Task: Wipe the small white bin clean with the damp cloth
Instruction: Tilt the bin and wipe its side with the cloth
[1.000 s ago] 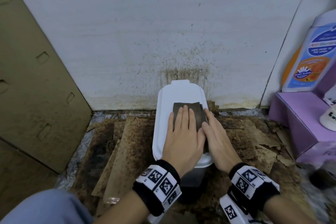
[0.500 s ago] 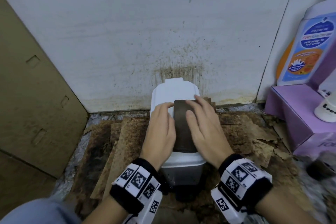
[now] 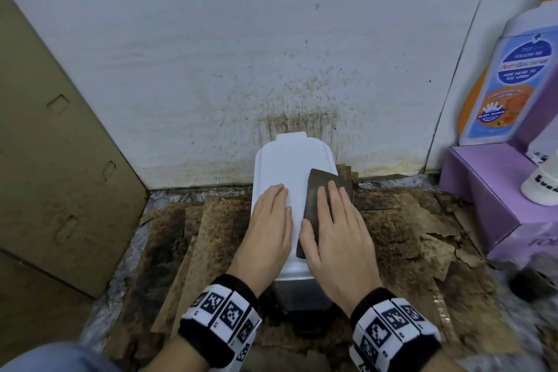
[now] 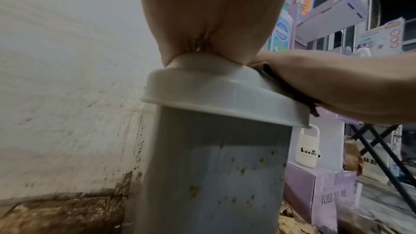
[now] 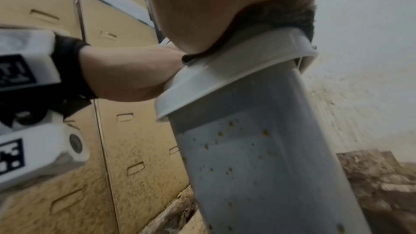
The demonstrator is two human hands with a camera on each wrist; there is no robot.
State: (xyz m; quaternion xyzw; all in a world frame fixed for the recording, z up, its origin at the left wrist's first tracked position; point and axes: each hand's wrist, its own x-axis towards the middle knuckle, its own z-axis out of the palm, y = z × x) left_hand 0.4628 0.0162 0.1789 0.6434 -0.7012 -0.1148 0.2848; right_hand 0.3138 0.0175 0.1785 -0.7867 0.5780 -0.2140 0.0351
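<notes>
The small white bin [image 3: 289,160] stands against the stained wall, lid closed. A dark brown cloth [image 3: 320,186] lies on the right half of the lid. My right hand [image 3: 333,217] rests flat on the cloth with its fingers straight. Flat on the bare left half of the lid lies my left hand [image 3: 270,214]. In the left wrist view the bin's grey-white body [image 4: 220,175] shows brown spots below the lid rim [image 4: 213,93]. The right wrist view shows the cloth [image 5: 276,19] squeezed between my palm and the lid, with the spotted body [image 5: 258,166] below.
Cardboard boxes [image 3: 60,160] stand close on the left. On the right, a purple box [image 3: 498,199] carries a wash bottle [image 3: 513,84] and a small white bottle [image 3: 540,187]. Stained cardboard scraps [image 3: 211,235] cover the floor around the bin.
The cloth has slid from the lid's middle to its right half, passing from under my left hand to under my right hand. My left hand has moved left onto bare lid.
</notes>
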